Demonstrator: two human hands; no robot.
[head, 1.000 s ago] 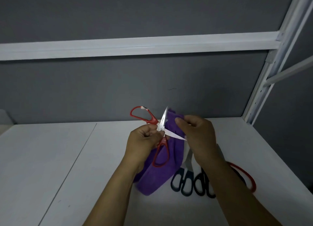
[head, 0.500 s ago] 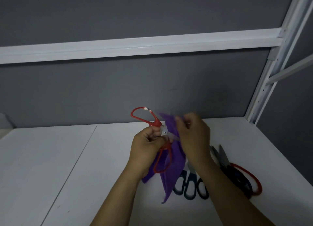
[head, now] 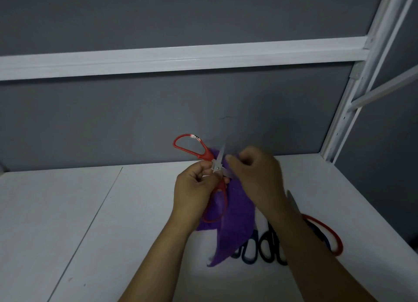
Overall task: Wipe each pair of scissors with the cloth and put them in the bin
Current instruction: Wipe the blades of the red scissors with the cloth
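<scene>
Left hand point(head: 194, 193) grips red scissors point(head: 217, 166) near pivot, fingers curled. Blades spread, one tip at 12 o'clock. Right hand point(head: 255, 179) pinches purple cloth point(head: 235, 222) over lower blade, which points to 4 o'clock; cloth tail hangs toward 6. Scissors held above table point(head: 90, 211), mid-view.

Judgement: stroke from pivot out to tip, cloth between fingers and edge, then wipe upright blade.

Other scissors point(head: 260, 247) lie at 5 o'clock. Bin not in view.
</scene>
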